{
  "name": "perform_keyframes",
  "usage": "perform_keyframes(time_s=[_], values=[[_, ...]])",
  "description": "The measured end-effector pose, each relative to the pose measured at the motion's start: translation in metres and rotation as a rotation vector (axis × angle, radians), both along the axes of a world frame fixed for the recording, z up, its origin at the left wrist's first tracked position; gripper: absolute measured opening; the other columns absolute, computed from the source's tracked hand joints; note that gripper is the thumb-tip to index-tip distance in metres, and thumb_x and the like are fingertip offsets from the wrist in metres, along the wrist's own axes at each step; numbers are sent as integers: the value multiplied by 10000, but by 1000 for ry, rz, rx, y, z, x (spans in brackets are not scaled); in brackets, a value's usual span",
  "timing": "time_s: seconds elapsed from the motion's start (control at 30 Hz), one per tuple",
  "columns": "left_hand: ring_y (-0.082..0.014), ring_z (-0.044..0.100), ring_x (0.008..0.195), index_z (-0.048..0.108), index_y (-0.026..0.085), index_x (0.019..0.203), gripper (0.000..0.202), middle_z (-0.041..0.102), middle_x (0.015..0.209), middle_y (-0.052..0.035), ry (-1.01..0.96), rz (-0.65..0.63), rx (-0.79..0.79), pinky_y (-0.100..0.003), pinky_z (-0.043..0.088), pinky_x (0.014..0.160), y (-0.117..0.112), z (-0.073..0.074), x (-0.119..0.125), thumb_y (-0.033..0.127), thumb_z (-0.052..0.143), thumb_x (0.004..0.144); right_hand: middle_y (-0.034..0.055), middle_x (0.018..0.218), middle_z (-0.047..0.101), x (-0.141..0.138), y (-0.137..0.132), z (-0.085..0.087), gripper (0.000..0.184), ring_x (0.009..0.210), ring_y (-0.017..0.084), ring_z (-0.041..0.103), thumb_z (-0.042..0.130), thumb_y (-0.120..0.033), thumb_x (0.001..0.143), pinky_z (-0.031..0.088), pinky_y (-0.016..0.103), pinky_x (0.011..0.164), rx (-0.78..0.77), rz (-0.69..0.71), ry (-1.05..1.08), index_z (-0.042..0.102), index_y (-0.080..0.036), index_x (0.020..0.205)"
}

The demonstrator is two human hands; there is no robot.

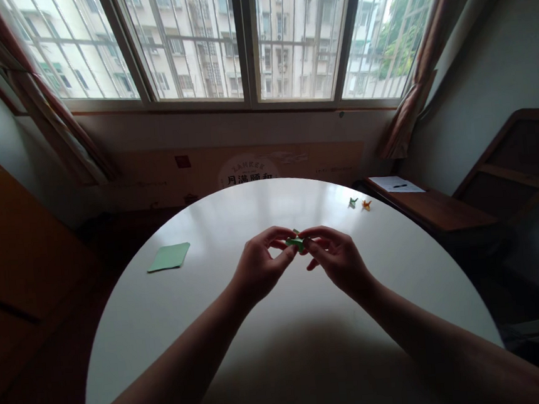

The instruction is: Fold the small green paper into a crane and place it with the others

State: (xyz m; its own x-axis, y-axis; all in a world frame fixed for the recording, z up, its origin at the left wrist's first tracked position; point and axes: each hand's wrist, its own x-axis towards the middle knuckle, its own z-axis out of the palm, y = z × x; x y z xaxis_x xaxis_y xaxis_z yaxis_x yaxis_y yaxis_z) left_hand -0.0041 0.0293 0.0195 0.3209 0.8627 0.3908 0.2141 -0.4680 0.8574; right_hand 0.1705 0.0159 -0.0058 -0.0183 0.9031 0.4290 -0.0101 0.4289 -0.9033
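Between my two hands, above the middle of the white table, is a small folded piece of green paper [295,242]. My left hand [261,262] pinches its left side between thumb and fingers. From the other side, my right hand [338,256] grips it with thumb and forefinger, the lower fingers curled beneath. Fingertips cover much of the paper, so its exact shape is hard to make out. Farther back on the right, a green origami crane [353,203] and an orange origami crane [367,205] stand side by side. A stack of light green paper squares [168,257] lies to the left.
The round white table [135,339] reaches toward a barred window [246,40]. Beyond its right edge, a sheet of paper [397,184] with a pen [399,185] rests on a brown wooden surface [406,206]. A long printed box [154,174] stands below the window.
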Motion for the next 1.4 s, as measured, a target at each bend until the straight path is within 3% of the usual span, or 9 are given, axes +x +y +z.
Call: perform_keyframes(time_s=[0.2, 0.43, 0.63, 0.77, 1.0, 1.4], values=[[-187, 687, 845, 708, 189, 974, 202, 735, 934, -31, 10, 96, 81, -247, 573, 614, -3, -2, 3, 124, 622, 803, 61, 938, 723, -4, -4, -2, 184, 739, 185, 689, 719, -307, 847, 601, 264, 497, 93, -53, -99, 716, -215, 1007], [-190, 673, 780, 718, 180, 908, 110, 731, 876, -44, -40, 150, 97, -249, 546, 559, -7, 0, 6, 219, 684, 811, 55, 937, 716, -5, -7, -3, 295, 731, 192, 692, 768, -279, 812, 600, 277, 495, 111, -54, -80, 654, -227, 1078], [-176, 644, 719, 691, 166, 836, 101, 704, 797, -39, -160, 133, 38, -216, 498, 478, -8, 6, 5, 232, 736, 774, 54, 991, 715, -6, -12, 3, 257, 823, 201, 694, 765, -271, 820, 602, 275, 546, 126, 33, -10, 665, -238, 1054], [-156, 613, 648, 663, 159, 827, 154, 685, 751, -26, -244, 94, -37, -202, 481, 428, -10, 13, 5, 235, 766, 741, 63, 964, 726, -2, -11, 9, 209, 861, 214, 701, 693, -333, 887, 609, 281, 544, 23, 135, 120, 702, -234, 1071], [-143, 594, 637, 659, 159, 809, 183, 652, 732, -13, -260, 60, -66, -188, 474, 421, -9, 12, 5, 236, 795, 714, 76, 849, 747, -1, -4, 8, 253, 779, 207, 699, 781, -386, 808, 582, 246, 483, -202, 248, 205, 780, -205, 986], [-166, 607, 692, 662, 162, 790, 164, 657, 737, -29, -167, 112, 8, -211, 472, 471, -8, 12, 3, 297, 753, 771, 74, 791, 755, -1, -3, 9, 235, 728, 202, 694, 837, -362, 744, 548, 226, 442, -223, 232, 213, 807, -209, 919]])
